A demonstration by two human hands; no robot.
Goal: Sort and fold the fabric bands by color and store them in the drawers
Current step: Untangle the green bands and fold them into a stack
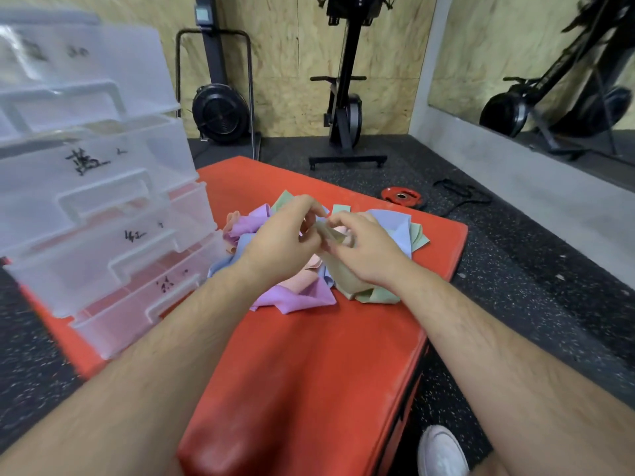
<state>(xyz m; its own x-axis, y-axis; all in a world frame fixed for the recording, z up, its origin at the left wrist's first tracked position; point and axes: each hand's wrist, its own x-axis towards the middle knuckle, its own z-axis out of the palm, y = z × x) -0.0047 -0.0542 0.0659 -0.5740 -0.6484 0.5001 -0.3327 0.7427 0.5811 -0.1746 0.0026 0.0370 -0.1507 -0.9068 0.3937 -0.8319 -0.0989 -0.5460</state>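
Both your hands meet above the pile of bands (245,225), which lies in the middle of the red counter (309,355). Your left hand (281,242) and your right hand (364,249) hold the same beige band (345,278). The fingers (311,209) of the left hand are curled and pinch its upper end. The fingers of the right hand pinch it just beside them, so the tips of the two hands come very near to each other. The rest of the beige band hangs down under your right hand and reaches the pile.

The pile is crumpled and its pieces overlap. A purple band (299,298) lies at the near edge and a peach band (300,280) is partly under your left wrist. A blue band (395,225) lies on the far right side, and a green band (379,296) is near your right wrist.

The drawers (103,201) stand on the left part of the counter, near the pile. They are of translucent plastic, stacked one over another, and each front has a handle and black handwriting which is too blurred to read.

On the dark floor beyond the counter lies a red weight plate (400,197). A black exercise machine (343,108) stands by the wooden wall. A white shoe (441,451) shows at the lower right.
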